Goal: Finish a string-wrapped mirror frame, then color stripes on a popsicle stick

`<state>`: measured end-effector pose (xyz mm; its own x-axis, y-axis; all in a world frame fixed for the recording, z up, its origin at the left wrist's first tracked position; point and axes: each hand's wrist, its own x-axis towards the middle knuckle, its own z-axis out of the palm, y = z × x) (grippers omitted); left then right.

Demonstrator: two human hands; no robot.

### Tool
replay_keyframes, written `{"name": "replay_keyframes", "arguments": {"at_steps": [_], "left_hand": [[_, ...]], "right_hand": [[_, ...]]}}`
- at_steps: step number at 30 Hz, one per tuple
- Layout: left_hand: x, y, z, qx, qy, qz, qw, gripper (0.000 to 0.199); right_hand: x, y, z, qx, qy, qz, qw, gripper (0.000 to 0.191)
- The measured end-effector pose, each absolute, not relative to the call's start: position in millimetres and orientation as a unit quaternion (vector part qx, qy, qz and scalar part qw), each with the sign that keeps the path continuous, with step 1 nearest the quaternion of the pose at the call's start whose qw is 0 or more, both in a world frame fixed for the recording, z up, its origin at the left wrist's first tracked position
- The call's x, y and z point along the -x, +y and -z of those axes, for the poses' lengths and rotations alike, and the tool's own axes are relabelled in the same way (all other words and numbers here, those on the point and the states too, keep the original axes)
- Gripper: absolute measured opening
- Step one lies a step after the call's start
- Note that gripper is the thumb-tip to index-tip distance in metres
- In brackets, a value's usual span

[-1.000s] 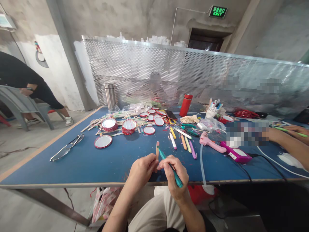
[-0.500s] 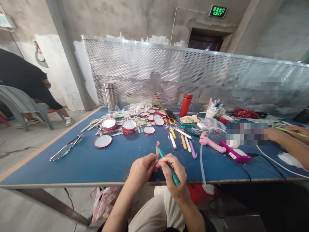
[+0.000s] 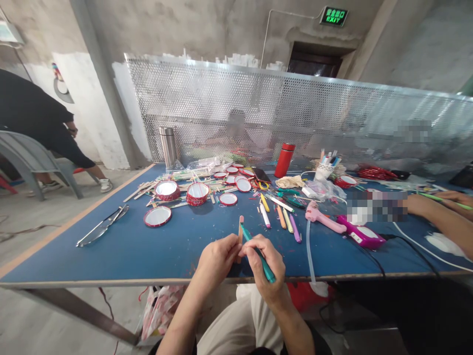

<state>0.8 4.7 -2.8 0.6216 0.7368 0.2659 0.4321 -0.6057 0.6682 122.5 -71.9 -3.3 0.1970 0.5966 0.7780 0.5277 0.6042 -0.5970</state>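
Above the table's front edge, my left hand [image 3: 220, 255] pinches a flat wooden craft stick [image 3: 240, 231] that stands nearly upright, its top end pinkish. My right hand [image 3: 266, 264] grips a teal marker [image 3: 266, 270], its tip against or very near the stick's upper part. Both hands are close together, fingertips almost touching. Beyond them lie a white marker [image 3: 265, 216], an orange marker [image 3: 281, 217] and a purple marker [image 3: 295, 229]. Small round red-rimmed drums [image 3: 157, 216] lie to the left, some stacked.
A pink glue gun [image 3: 325, 219] and a purple box [image 3: 364, 237] with cables lie to the right. Glasses [image 3: 103, 227] rest at the left. A red bottle [image 3: 284, 160] and a steel flask [image 3: 169, 148] stand at the back. A co-worker's arm [image 3: 438, 217] reaches in from the right.
My hands, the marker and the stick hold almost the same position. At the far left, the standing person's hand has shifted slightly.
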Motion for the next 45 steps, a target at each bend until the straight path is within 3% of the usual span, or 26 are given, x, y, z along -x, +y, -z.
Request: {"name": "replay_keyframes", "arguments": {"at_steps": [45], "left_hand": [[-1.7, 5.1, 1.4, -0.852, 0.343, -0.244, 0.312, 0.026]], "right_hand": [[-122.5, -72.0, 10.7, 0.416, -0.61, -0.03, 0.674, 0.015]]}}
